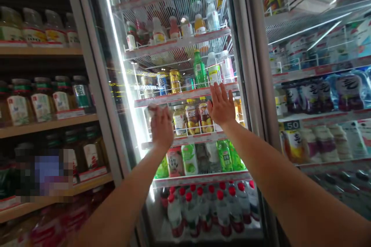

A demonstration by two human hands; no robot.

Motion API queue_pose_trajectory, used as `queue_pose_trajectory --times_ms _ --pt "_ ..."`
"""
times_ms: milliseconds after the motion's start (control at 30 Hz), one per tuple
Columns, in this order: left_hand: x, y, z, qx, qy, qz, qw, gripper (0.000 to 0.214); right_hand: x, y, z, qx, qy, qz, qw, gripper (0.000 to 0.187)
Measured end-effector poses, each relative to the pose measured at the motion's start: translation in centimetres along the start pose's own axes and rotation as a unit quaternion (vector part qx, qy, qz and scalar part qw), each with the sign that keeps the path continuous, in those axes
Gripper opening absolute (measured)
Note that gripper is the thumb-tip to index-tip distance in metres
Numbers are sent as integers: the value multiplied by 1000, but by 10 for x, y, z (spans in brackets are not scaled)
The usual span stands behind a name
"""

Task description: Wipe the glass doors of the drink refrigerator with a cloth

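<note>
Both my arms reach up to the glass door (174, 65) of a lit drinks fridge. My right hand (222, 105) lies flat on the glass, fingers stretched upward, at the height of a shelf of yellow-labelled bottles (193, 117). My left hand (161, 126) is closed around a pale, crumpled thing (158, 110), perhaps a cloth, pressed against the glass; it is blurred. Behind the glass are shelves of bottles and cans, with a green bottle (199, 68) above my right hand.
Red-capped bottles (203, 208) fill the fridge's bottom shelf. A second glass-door fridge (319, 85) stands to the right. On the left, wooden shelves (46, 125) carry rows of jars and bottles. A grey door frame (95, 85) separates shelves and fridge.
</note>
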State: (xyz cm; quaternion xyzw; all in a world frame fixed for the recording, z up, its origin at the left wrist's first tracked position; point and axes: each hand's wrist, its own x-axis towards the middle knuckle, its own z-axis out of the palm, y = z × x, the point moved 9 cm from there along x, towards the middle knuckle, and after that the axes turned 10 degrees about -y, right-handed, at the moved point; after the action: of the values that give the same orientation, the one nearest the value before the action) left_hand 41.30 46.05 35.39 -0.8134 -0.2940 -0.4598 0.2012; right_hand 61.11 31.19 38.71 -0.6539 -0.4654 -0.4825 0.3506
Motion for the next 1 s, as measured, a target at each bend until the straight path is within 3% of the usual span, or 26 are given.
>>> queue_pose_trajectory --times_ms 33,100,133,200,233,267,333,433,533,600,633,700,800,900,967,1000 --pt "-2 34 10 3 -15 38 999 62 0 0 0 2 -1 0 1000 66" --pt "-16 112 31 21 -53 199 978 63 0 2 1 6 -3 2 1000 65" --pt "-25 138 36 26 -52 250 967 62 -1 2 1 7 -4 4 1000 65" --pt "-34 160 40 36 -30 278 959 59 -1 3 1 5 -4 7 1000 63" --pt "-35 157 39 41 -22 277 960 58 -1 4 1 3 -3 7 1000 62" --pt "-34 146 38 46 -17 265 963 57 -1 3 1 1 -2 7 1000 62" --pt "-32 100 33 54 -21 213 975 57 -2 3 1 -1 0 5 1000 62" --pt "-38 0 23 58 -24 69 996 59 -2 2 0 2 0 1 1000 65" --pt "-64 -84 9 41 14 -80 996 62 -2 1 2 5 -6 2 1000 68" --pt "-79 -106 7 35 24 -136 990 63 -1 2 2 8 -8 4 1000 70" --pt "-82 -103 9 35 17 -136 990 63 -1 2 2 10 -10 6 1000 70" --pt "-82 -71 18 40 -8 -88 995 62 -2 2 2 14 -15 6 1000 71" --pt "-79 13 38 43 -46 48 997 60 -3 1 1 16 -17 5 1000 71" --pt "-92 97 55 40 -63 219 973 58 -3 2 0 11 -16 7 1000 70" --pt "-104 122 61 41 -61 290 954 58 -4 2 0 7 -14 7 1000 70" --pt "-108 122 63 43 -56 300 951 58 -4 2 0 6 -12 6 1000 70"
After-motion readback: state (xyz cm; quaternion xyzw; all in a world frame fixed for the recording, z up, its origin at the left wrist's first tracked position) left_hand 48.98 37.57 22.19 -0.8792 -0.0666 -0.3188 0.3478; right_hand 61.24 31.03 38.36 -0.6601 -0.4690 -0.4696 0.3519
